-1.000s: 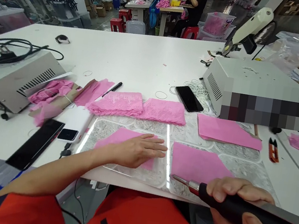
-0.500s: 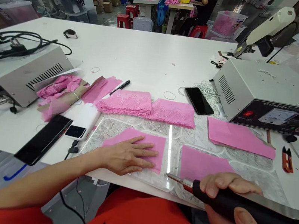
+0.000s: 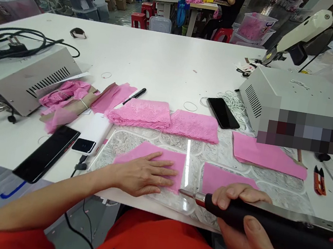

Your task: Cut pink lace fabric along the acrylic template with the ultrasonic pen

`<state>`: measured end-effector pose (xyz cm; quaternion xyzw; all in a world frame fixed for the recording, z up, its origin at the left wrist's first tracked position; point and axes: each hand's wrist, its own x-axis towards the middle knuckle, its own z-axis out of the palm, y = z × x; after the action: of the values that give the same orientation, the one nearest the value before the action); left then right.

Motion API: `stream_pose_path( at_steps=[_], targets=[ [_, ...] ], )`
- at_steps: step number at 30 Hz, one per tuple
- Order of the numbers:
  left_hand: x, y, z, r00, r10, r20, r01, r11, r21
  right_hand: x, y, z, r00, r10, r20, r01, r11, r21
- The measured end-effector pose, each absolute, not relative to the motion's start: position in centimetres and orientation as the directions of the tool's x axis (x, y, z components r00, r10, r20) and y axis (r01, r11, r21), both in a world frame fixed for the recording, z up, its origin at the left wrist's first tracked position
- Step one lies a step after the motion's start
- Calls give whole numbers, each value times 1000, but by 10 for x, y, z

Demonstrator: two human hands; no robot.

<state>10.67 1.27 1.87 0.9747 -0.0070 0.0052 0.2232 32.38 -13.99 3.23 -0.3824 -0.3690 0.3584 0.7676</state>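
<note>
My left hand [image 3: 142, 175] lies flat with its fingers spread, pressing on a pink fabric piece [image 3: 139, 152] on a clear-covered, grey-patterned mat [image 3: 113, 139]. My right hand [image 3: 240, 216] is wrapped round a thick black handheld tool [image 3: 288, 234] with a slim pointed metal tip. That tip is at the right edge of the fabric, near its lower corner, a little to the right of my left fingertips; whether it touches cannot be seen. Partly behind my right hand is a second pink piece [image 3: 224, 180]. Two folded stacks of pink lace fabric [image 3: 141, 112] lie beyond my left hand.
Grey metal boxes stand at left [image 3: 22, 76] and right [image 3: 260, 89], the right one partly blurred out. A black phone [image 3: 223, 113], a larger black phone [image 3: 46, 154], a white power bank [image 3: 94, 130], a pen [image 3: 134, 96], and orange snips [image 3: 319, 181] lie around. A person sits far back.
My right hand has brought the black tool leftward, so its tip now reaches the fabric's right edge. My left hand stays flat in place. The view has shifted slightly.
</note>
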Motion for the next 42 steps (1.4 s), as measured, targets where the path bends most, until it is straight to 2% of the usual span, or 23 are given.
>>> stream_pose_path(
  at_steps=[14,22,42],
  targets=[
    [107,13,16,1000,-20,-9,-15,-921,390,328,-143,32,468,832,299,-251,449,-857],
    [108,12,17,1000,-20,4,-20,-920,391,324,-141,34,455,849,268,-271,419,-867],
    [108,12,17,998,-21,56,-41,-916,399,327,-143,34,428,849,309,-252,440,-862]
  ],
)
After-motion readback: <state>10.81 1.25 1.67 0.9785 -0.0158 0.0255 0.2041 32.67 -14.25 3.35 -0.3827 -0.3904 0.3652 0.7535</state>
